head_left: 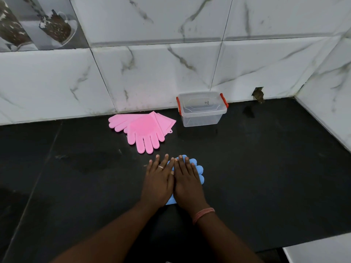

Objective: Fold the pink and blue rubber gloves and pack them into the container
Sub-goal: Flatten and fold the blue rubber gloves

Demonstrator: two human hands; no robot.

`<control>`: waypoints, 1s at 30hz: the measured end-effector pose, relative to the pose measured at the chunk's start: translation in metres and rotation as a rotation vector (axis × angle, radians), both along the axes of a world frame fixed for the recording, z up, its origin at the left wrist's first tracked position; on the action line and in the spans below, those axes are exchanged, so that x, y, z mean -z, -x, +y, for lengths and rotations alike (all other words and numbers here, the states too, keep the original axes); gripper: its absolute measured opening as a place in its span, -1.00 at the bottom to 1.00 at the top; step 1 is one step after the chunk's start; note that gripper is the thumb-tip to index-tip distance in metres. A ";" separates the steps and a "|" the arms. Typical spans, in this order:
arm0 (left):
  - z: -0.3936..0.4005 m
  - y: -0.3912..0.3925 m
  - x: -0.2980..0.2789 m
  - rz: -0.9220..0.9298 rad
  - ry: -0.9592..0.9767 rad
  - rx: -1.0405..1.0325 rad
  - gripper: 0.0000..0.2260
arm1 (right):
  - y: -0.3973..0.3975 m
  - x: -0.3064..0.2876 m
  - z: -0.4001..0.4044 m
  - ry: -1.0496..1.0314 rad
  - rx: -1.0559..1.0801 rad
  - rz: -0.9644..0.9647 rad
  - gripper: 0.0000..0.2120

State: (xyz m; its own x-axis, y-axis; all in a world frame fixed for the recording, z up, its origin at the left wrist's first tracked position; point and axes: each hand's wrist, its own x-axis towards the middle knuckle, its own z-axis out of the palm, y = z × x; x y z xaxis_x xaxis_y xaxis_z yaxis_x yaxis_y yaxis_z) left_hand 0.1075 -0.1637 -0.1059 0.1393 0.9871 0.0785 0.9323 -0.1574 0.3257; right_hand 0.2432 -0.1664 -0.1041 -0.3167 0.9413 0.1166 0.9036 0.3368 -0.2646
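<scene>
A black stone countertop [266,168] runs beneath a wall of white marble-veined tiles [152,73], which turns a corner at the right; a decorative tile with a brown printed motif [55,27] sits at the upper left of the wall.

Toward the back edge of the countertop, just left of centre, lie the pink rubber gloves [144,130], one overlapping the other. The upper glove shows its bristled palm, its fingers pointing toward the front edge, while the lower one spreads its fingers to the left; their cuffs fan out to the right. They lie flat, not folded.

Nearer the front, at the middle of the countertop, the left hand [158,185] lies flat with its fingers straight and spread, a ring on one finger, pressing down on the left part of the blue rubber gloves [199,172]. The right hand [188,186] lies touching it, fingers also straight and together, palm down on the same blue gloves, with a pinkish band at the wrist. Neither hand grips anything. Blue fingertips stick out beyond the right hand's right side, and a blue corner shows between the wrists.

Right of the pink gloves, against the back wall, stands the clear plastic container [202,116], its lid on and orange-red clips at both ends. A small hole in the tile [258,93] shows further right.
</scene>
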 end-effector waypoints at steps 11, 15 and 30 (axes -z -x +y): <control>-0.004 -0.001 0.004 0.115 0.073 -0.080 -0.46 | 0.001 0.019 0.000 -0.025 0.144 0.020 -0.44; 0.006 -0.006 -0.009 0.118 0.230 -0.159 -0.46 | -0.002 0.017 0.001 -0.005 0.142 0.011 -0.43; 0.051 0.023 -0.114 -0.342 0.829 -0.262 -0.64 | -0.009 -0.023 -0.009 0.113 0.270 -0.021 -0.40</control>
